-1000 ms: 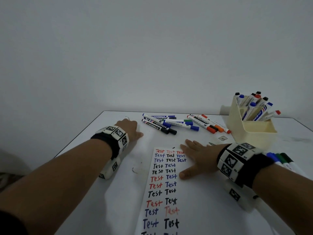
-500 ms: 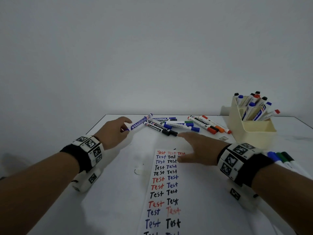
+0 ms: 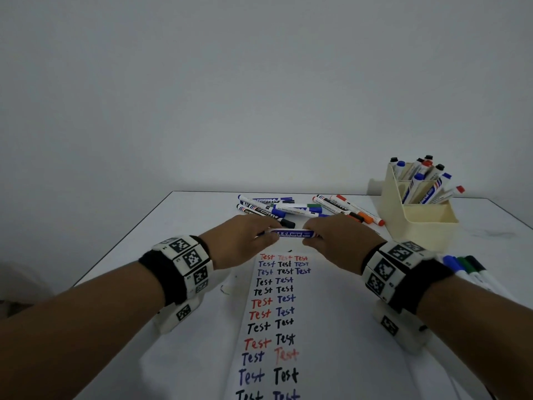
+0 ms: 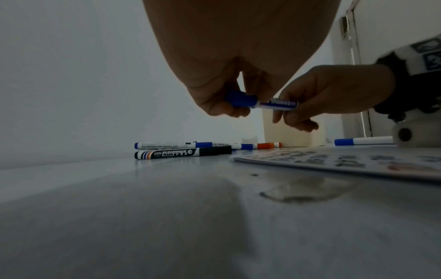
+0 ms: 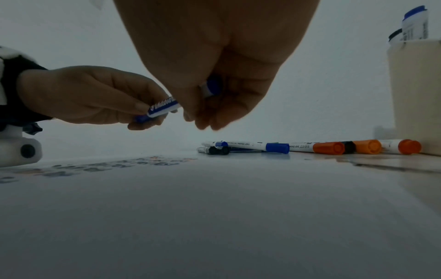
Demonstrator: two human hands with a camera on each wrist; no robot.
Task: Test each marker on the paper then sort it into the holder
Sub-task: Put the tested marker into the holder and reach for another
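A blue whiteboard marker (image 3: 292,234) (image 4: 274,103) (image 5: 162,107) is held level just above the top of the paper (image 3: 305,336). My left hand (image 3: 266,237) (image 4: 235,108) pinches its left end and my right hand (image 3: 310,235) (image 5: 203,110) pinches its right end. The fingers hide both ends in the head view. The paper carries rows of "Test" in red, blue and black. The beige holder (image 3: 424,223) stands at the far right with several markers in its back compartments; its front compartment looks empty.
Several loose markers (image 3: 274,207) lie just beyond my hands, with orange-capped and black-capped ones (image 3: 353,210) next to the holder. More markers (image 3: 467,268) lie right of my right wrist. The table's left edge (image 3: 121,255) runs diagonally.
My left hand picked the blue marker from the pile and brought it to the middle. My right hand lifted off the paper and took hold of its other end.
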